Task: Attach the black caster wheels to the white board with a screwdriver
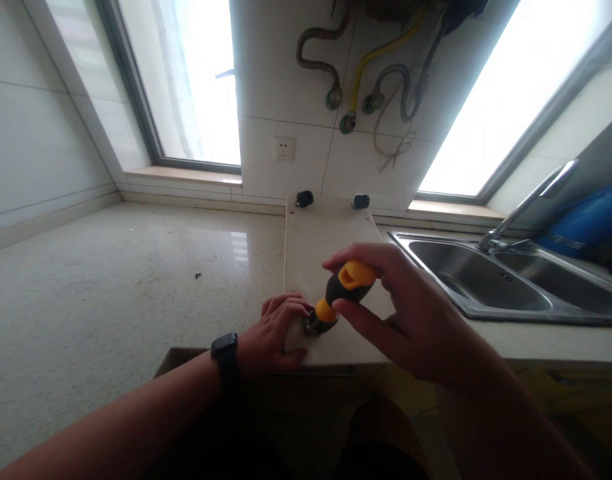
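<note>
A pale board (pixel 331 233) lies on the countertop, with two black caster wheels standing at its far end, a left caster (pixel 305 199) and a right caster (pixel 361 201). Near the board's front edge is another dark caster (pixel 327 327), partly hidden by hands and tool. My left hand (pixel 279 333), with a watch on the wrist, is curled at the board's near left corner, its fingertips against this caster. In my right hand (pixel 393 307) is a yellow and black screwdriver (pixel 347 283), gripped by the handle and tilted down toward the caster. The screwdriver's tip is not clearly visible.
A speckled countertop (pixel 136 280) extends to the left, bearing a small dark bit (pixel 197 275). To the right is a double steel sink (pixel 479 280) with a faucet (pixel 526 207) and a blue object (pixel 586 220). Hoses (pixel 381 50) and a socket (pixel 285 149) are on the wall.
</note>
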`<state>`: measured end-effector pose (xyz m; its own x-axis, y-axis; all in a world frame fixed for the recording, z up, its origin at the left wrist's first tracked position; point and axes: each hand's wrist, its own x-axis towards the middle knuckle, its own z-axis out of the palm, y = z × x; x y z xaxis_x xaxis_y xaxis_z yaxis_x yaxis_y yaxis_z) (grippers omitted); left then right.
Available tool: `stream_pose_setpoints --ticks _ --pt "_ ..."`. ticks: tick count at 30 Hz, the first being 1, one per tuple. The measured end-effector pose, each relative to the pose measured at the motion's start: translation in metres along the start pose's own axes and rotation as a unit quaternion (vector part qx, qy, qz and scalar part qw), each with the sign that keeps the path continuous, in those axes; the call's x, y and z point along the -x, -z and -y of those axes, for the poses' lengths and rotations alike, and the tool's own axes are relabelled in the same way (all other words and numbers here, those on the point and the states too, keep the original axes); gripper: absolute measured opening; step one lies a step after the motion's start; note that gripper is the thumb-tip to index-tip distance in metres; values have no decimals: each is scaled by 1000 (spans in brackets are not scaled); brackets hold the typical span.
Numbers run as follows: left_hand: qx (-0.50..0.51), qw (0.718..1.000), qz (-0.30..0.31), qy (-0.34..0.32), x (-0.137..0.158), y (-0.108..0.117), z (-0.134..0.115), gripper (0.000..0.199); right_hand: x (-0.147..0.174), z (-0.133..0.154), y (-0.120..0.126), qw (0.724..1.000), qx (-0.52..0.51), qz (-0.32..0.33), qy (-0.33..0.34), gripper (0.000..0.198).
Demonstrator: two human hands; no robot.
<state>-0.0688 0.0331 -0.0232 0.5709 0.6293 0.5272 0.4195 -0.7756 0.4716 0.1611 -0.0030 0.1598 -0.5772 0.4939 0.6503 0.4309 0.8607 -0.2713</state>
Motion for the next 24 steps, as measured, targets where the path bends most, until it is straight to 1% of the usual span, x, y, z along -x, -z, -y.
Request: stream_pose_setpoints --ticks 3,6,10,11,13,16,18,21,24 --pt "-8 1000 -3 5 2 -2 2 69 -5 -1 -1 999 16 -1 34 41" --pt "-9 1000 -2 19 2 -2 0 66 -8 -1 4 998 35 36 42 37" --pt "-8 1000 -4 21 0 1 -6 68 -11 -2 17 995 31 95 31 55" --pt "-7 1000 -5 22 0 1 -8 68 -12 -3 20 994 29 104 28 57" --pt "2 1000 -2 28 0 3 -10 68 -16 -4 23 993 26 113 23 52" --pt "32 998 3 45 -1 8 -13 69 -22 -4 23 992 41 111 32 38" --pt "69 995 -14 66 -3 13 -16 65 -23 -1 22 992 62 102 43 35" --pt "155 982 -68 83 -12 22 -26 51 -23 4 22 991 68 106 39 38" --pt "202 969 -106 94 -27 33 -44 43 -21 8 25 989 38 137 43 55"
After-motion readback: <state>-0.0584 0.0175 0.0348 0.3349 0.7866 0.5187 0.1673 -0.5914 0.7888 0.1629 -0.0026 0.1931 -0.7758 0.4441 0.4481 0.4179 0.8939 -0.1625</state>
